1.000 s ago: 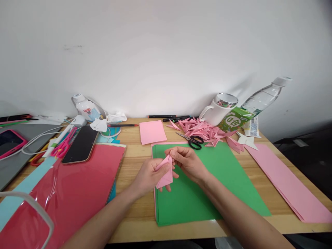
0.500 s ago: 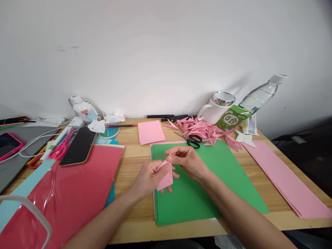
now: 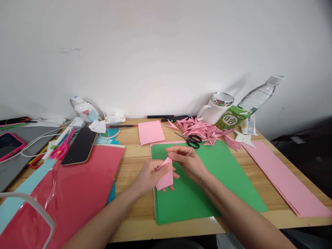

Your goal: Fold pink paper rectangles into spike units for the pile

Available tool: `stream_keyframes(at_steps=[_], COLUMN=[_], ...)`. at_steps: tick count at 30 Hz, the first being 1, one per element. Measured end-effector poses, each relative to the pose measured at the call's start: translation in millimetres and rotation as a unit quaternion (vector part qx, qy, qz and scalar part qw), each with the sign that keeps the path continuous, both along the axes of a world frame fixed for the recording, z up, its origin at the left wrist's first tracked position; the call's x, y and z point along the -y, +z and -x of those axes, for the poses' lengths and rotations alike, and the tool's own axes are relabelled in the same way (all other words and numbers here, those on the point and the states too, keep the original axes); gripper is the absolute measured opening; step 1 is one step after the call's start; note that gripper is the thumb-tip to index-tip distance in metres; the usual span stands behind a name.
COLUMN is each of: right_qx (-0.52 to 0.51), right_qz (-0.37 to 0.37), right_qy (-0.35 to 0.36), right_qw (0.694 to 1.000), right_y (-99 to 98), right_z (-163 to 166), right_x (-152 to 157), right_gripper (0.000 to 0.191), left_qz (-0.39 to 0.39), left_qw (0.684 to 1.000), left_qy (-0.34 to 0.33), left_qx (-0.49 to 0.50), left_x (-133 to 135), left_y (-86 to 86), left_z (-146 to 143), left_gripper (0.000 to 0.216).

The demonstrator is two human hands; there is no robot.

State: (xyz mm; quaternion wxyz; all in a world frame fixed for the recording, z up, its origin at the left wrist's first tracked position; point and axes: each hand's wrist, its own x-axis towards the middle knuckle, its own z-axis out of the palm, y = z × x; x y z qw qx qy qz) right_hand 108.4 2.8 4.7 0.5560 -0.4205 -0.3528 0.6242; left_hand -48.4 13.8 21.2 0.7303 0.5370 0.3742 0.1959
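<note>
Lower centre: two hands (left hand [image 3: 149, 175], right hand [image 3: 190, 163]), one folded paper [image 3: 166, 180]. Left: two phones (black phone [image 3: 79, 147], pink-edged phone [image 3: 10, 143]). Left and right: two bottles (white bottle [image 3: 86, 110], clear bottle [image 3: 258, 95]). Right of centre: one mug [image 3: 215, 113]; pink pieces [image 3: 198, 128], too overlapped to count.

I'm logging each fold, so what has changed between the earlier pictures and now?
Little: the right hand shifted its pinch slightly leftward at the top of the folded pink paper. Nothing was taken or let go; the left hand still grips the paper, and the black scissors stayed put.
</note>
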Motion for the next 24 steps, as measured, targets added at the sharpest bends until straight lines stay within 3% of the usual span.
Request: stream_keyframes(at_steps=[5,8,14,21,24], right_qx=[0.027,0.032,0.086,0.099,0.108], right_qz=[0.017,0.027,-0.02,-0.018,-0.041], right_qy=[0.004,0.039,0.029,0.066,0.06], right_qw=[0.999,0.998,0.996,0.993,0.991], right_y=[2.8,5.6,7.9,3.8,2.5], right_z=[-1.9,-2.1,1.2,4.4,5.1], right_x=[-2.3,-3.1,-1.4,-1.5,-0.3], right_gripper=[0.034,0.03,0.033,0.033,0.033], left_qz=[0.009,-0.003,-0.003,-0.014,-0.018], left_qw=[1.0,0.999,1.0,0.998,0.999], left_qy=[0.017,0.036,0.01,0.053,0.041], left_qx=[0.006,-0.003,-0.02,-0.024,-0.023], left_x=[-1.7,-1.1,-2.3,-1.8,-0.3], left_y=[0.1,0.7,-2.3,-0.9,-0.1], left_z=[-0.6,-1.3,-0.3,-3.1,-3.6], left_gripper=[0.042,0.042,0.043,0.049,0.047])
